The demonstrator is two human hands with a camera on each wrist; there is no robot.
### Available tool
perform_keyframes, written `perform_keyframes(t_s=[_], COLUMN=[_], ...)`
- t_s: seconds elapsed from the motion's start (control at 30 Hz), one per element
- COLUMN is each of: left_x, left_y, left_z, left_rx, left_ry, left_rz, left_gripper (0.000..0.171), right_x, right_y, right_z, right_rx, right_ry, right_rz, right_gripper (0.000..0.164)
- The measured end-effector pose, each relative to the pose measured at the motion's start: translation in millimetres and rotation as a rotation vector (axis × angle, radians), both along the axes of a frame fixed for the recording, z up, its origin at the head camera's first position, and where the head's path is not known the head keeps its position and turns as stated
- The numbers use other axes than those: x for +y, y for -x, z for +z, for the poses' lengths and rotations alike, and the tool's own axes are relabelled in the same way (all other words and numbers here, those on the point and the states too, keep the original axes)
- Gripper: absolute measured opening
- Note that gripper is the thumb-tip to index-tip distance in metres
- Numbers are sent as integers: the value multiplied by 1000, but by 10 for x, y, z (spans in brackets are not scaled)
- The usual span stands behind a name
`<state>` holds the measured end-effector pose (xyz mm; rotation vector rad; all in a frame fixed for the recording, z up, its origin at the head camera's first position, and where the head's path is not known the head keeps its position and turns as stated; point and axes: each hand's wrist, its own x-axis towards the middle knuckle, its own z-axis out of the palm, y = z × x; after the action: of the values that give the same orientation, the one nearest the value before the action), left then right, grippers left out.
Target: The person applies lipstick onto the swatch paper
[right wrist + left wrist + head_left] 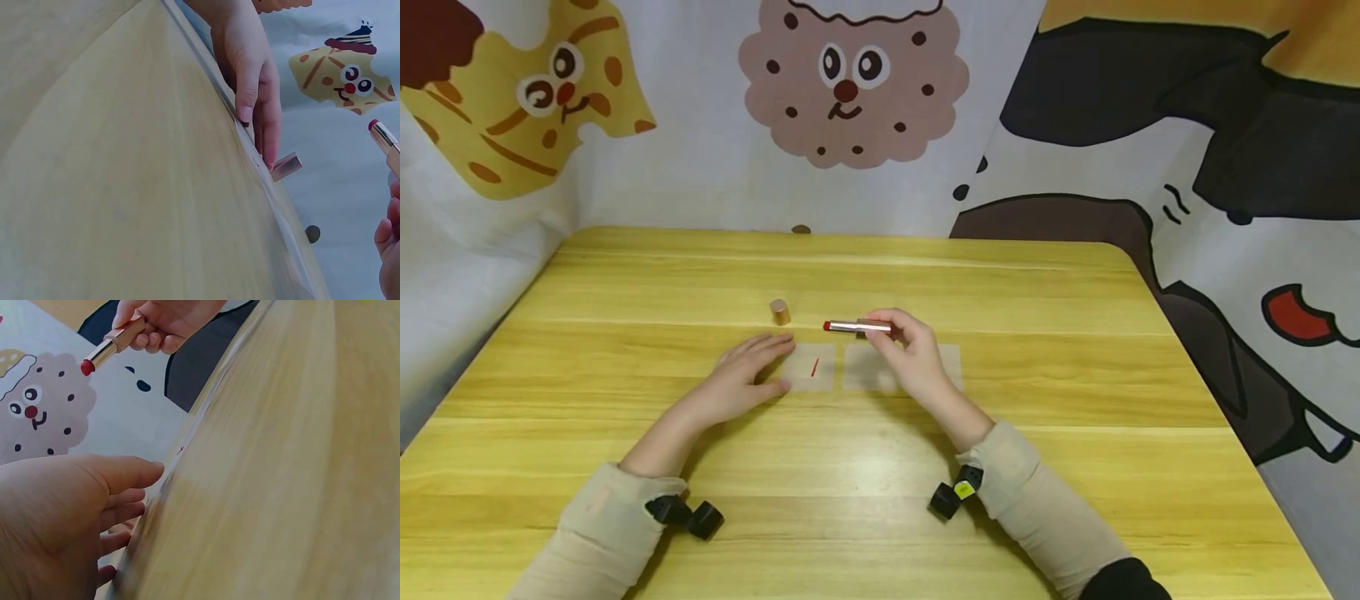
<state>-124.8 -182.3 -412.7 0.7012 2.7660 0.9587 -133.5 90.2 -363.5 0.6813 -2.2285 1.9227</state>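
Note:
My right hand [917, 354] pinches an uncapped lipstick [848, 327] between thumb and fingers. The tube lies nearly level above the table, its red tip [87, 367] pointing left. Beneath it are two thin pale sheets: the left sheet [801, 379] carries a short slanted red stroke [815, 367], while the right sheet [859, 371] is partly hidden behind my right hand. With fingers and thumb spread, my left hand [741, 379] rests at the left end of the marked sheet. Just beyond those fingertips stands the rose-gold lipstick cap [780, 312].
A wooden table [850, 517] with rounded far corners holds everything. Behind it hangs a white cloth [700, 150] printed with cartoon figures. Small black devices [685, 515] are strapped at both sleeve cuffs.

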Motion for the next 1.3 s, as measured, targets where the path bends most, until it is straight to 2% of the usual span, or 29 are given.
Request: perform_keyframes(t_s=[0.37,0.63,0.9,1.17,1.3], left_x=[18,98,165,257,307], left_y=[-16,-39,-39,-39,-37], left_z=[46,113,126,145,150], left_rx=[16,56,113,132,151], left_ry=[-67,-98,-100,-113,-116], left_rz=[41,38,33,19,7], left_gripper=[63,66,66,66,65], right_x=[94,124,189,270,327], right_y=[-34,-45,77,91,85], right_z=[9,58,-164,-231,-248], right_rx=[-19,-18,-7,48,44], right_ry=[12,39,109,135,137], right_rz=[-3,-22,-16,-25,-38], right_gripper=[16,16,16,15,16])
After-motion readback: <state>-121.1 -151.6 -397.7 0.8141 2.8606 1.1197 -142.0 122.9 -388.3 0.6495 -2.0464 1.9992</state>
